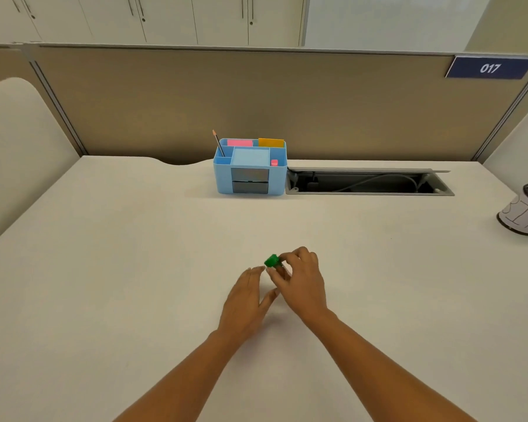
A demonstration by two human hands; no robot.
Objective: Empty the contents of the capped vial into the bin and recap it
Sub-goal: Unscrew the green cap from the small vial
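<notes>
A small vial with a green cap (pixel 271 261) is in the middle of the white desk (pixel 135 239), tilted with its cap toward the left. My right hand (pixel 302 278) grips the vial's body, which its fingers mostly hide. My left hand (pixel 246 295) is just left of it, fingers apart and stretched out, fingertips close below the cap and holding nothing. The bin (pixel 523 210), a small dark mesh cup wrapped in paper lettered "BIN", stands at the desk's far right edge.
A light blue desk organiser (pixel 250 169) with a pencil and coloured notes stands at the back centre. An open cable tray (pixel 366 182) lies to its right. A tan partition runs behind the desk.
</notes>
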